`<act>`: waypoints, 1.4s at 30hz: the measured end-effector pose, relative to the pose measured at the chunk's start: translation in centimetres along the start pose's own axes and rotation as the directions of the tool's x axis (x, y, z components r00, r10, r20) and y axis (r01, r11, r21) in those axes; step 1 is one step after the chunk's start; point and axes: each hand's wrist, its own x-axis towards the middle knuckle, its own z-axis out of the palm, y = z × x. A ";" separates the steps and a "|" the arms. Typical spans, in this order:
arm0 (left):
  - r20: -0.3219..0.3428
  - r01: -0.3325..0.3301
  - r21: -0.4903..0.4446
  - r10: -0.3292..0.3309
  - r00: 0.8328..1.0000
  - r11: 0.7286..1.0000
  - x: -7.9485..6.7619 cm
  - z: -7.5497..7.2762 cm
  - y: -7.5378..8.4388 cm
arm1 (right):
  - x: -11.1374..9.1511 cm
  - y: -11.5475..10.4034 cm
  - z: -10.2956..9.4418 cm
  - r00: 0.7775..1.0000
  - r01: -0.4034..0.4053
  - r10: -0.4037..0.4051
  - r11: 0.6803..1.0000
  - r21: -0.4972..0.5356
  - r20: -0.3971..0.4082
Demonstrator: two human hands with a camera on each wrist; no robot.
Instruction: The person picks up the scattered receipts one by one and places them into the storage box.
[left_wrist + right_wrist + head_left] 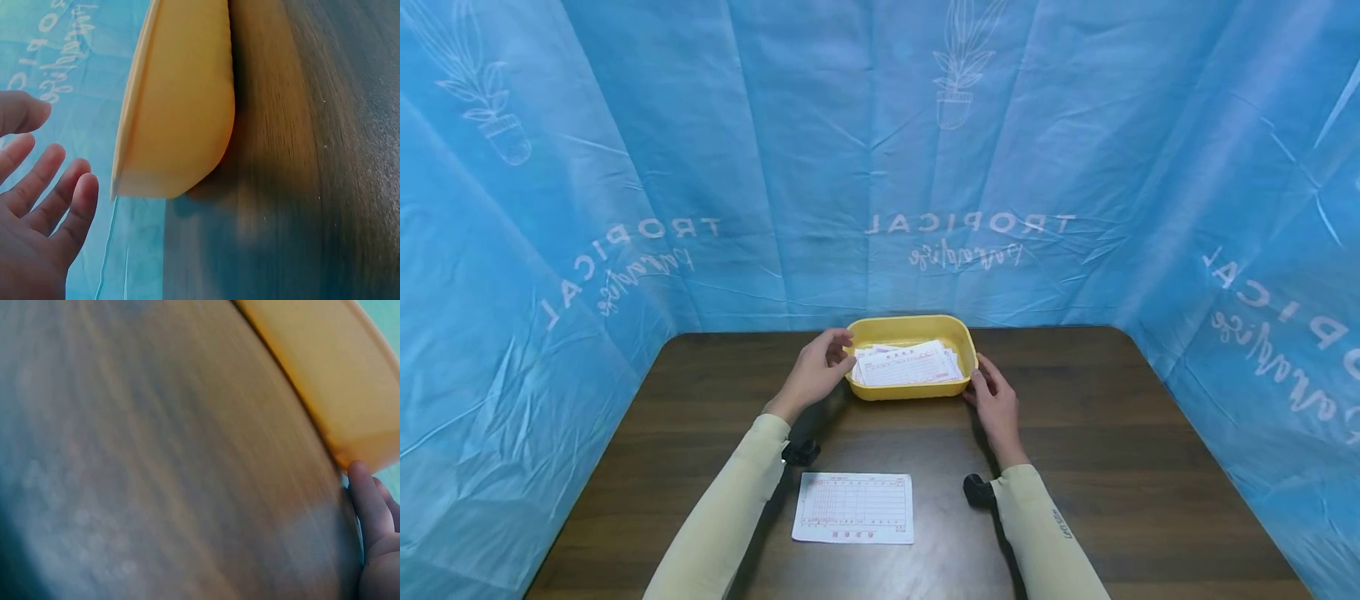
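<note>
A yellow plastic tray [910, 391] with raised walls stands at the far side of the table. Inside it lie several loose white printed slips [904, 365], overlapping in a pile. My left hand [817, 371] is beside the tray's left end; in the left wrist view its loosely bent fingers [78, 200] hold nothing and stand apart from the tray wall. At the right front corner, my right hand [998, 407] touches the tray with extended fingers, the thumb [369, 500] right at its lower corner in the right wrist view.
A white printed form [853, 508] lies flat on the dark wooden table [1112, 467], between my forearms and nearer to me. Blue printed cloth [820, 167] hangs close behind the table and on both sides. Each wrist carries a small black camera [801, 452].
</note>
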 end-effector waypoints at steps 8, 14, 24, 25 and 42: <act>-0.003 0.020 -0.002 -0.020 1.000 1.000 -1.1 -0.7 0.4 | -0.2 -0.1 -0.1 1.000 -0.017 0.017 0.999 -0.033 0.011; -0.003 -0.003 -0.021 0.003 1.000 1.000 -1.8 -1.4 0.6 | -0.3 -0.2 -0.1 1.000 -0.006 0.006 1.000 -0.027 0.021; -0.024 0.064 -0.017 -0.064 0.998 0.998 -4.3 -1.0 -0.5 | 0.0 -0.4 -0.3 1.000 -0.018 0.019 0.999 -0.033 0.016; -0.018 0.068 -0.014 -0.069 0.997 0.998 -4.6 -1.1 -0.6 | 0.0 -0.3 -0.2 1.000 -0.020 0.021 0.999 -0.032 0.018; 0.056 0.120 0.059 -0.123 0.991 0.991 -9.8 -3.5 -1.6 | 0.0 -0.1 -0.1 1.000 -0.025 0.025 1.000 -0.018 0.001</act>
